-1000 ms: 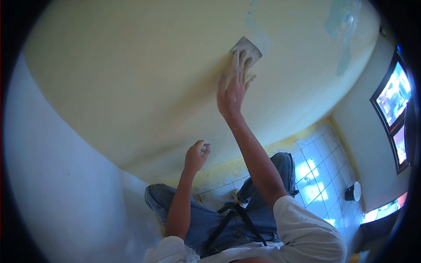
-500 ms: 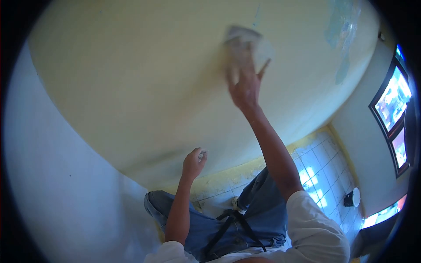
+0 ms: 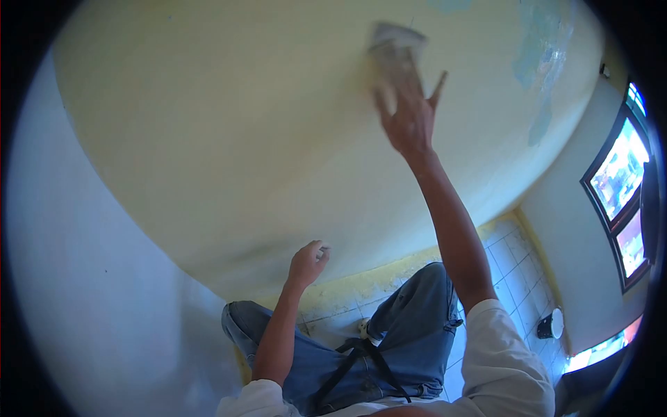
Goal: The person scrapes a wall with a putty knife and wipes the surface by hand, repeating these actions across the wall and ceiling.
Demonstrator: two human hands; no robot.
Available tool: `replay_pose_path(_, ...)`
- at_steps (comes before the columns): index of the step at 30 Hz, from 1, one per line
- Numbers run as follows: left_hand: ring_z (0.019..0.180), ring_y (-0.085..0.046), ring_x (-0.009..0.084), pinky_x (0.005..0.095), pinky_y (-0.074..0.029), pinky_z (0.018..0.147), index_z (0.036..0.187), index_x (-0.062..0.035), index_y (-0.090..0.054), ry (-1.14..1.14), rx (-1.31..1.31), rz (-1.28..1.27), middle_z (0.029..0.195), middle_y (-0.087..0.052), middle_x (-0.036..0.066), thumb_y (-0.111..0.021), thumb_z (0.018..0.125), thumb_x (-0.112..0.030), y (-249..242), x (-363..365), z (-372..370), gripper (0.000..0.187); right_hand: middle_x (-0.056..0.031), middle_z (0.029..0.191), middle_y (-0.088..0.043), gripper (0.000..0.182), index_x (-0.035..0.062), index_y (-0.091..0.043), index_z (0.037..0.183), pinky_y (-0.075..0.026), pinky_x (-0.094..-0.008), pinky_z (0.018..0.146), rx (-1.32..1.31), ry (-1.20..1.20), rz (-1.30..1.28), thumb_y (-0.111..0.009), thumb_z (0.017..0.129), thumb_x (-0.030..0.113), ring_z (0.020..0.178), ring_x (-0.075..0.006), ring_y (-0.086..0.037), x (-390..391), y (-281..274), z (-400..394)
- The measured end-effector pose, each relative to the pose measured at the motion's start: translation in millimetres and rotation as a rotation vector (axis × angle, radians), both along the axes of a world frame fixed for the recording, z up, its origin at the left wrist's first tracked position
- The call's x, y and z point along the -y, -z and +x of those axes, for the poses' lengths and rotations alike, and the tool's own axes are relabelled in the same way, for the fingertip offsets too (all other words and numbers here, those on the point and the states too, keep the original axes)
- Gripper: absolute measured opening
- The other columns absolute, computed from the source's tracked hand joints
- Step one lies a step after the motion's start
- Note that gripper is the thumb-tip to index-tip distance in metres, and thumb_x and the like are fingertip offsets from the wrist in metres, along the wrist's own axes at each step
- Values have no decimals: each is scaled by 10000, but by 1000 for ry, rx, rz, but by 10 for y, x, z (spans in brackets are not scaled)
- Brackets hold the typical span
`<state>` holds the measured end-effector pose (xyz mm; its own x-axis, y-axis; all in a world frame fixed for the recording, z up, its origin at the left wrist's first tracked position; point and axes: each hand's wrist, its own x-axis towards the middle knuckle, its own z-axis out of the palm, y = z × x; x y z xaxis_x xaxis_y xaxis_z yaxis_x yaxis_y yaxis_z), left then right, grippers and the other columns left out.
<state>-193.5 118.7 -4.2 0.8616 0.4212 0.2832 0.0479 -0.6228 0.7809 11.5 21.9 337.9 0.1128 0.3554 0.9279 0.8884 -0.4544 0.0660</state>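
Note:
My right hand (image 3: 411,115) is stretched up against the yellowish wall (image 3: 243,132), its middle fingers pressing a grey sheet of sandpaper (image 3: 397,36) flat to the surface. Thumb and little finger stick out to the sides, and motion smears the fingertips. Lower down, in front of the same wall, my left hand (image 3: 308,263) hangs with its fingers curled. Something pale shows between those fingers, but I cannot tell what it is.
Pale blue-green patches (image 3: 538,48) mark the wall at upper right. A white wall (image 3: 118,278) meets it on the left. Below are floor tiles (image 3: 511,260) and a dark bucket with a white top (image 3: 551,324). Windows (image 3: 620,170) are at far right.
My right hand has slid slightly up and to the right along the wall with the sandpaper. My left hand stays nearly in place, and the view has shifted a little.

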Motion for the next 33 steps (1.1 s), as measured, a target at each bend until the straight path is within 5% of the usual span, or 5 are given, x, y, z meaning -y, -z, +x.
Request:
replay_pose_path(18,887,-749,289,418,-586,819,1120,-94,-731,62,-44,-37,1096,-754,105,-650,999,-262,23,78,41,223,101,1720,-356,674,377,-422,1616,-31,-777,1248,90,-204,192,-675,994,432,1608,-193,-288,-145,-100,64)
replay_pose_path(21,896,-748,286,415,-585,830,1122,-96,-732,67,-62,-4,1089,-753,103,-646,1001,-260,54,7,42,221,27,1742,-327,735,280,-389,1647,-50,-783,1230,264,-107,-318,-691,986,393,1626,-278,-246,16,-129,-97)
replay_pose_path(25,889,-747,281,409,-584,833,1131,-97,-731,70,-62,-47,1090,-753,102,-649,996,-254,41,71,61,222,95,1741,-312,735,358,-414,1627,-51,-757,1257,-79,-16,241,-718,962,423,1613,-205,-276,-140,-170,158)
replay_pose_path(29,882,-747,277,411,-586,833,1137,-101,-731,75,-95,31,1093,-755,99,-658,988,-250,58,15,28,223,-4,1751,-305,726,228,-385,1652,-61,-793,1217,307,-114,-441,-668,1002,387,1621,-330,-248,1,-89,-121)
replay_pose_path(33,875,-747,281,412,-586,827,1136,-107,-732,72,-59,-29,1100,-754,95,-661,986,-250,38,74,40,219,69,1729,-344,686,335,-425,1629,-47,-718,1275,-46,2,218,-665,995,440,1606,-206,-293,-179,16,60)
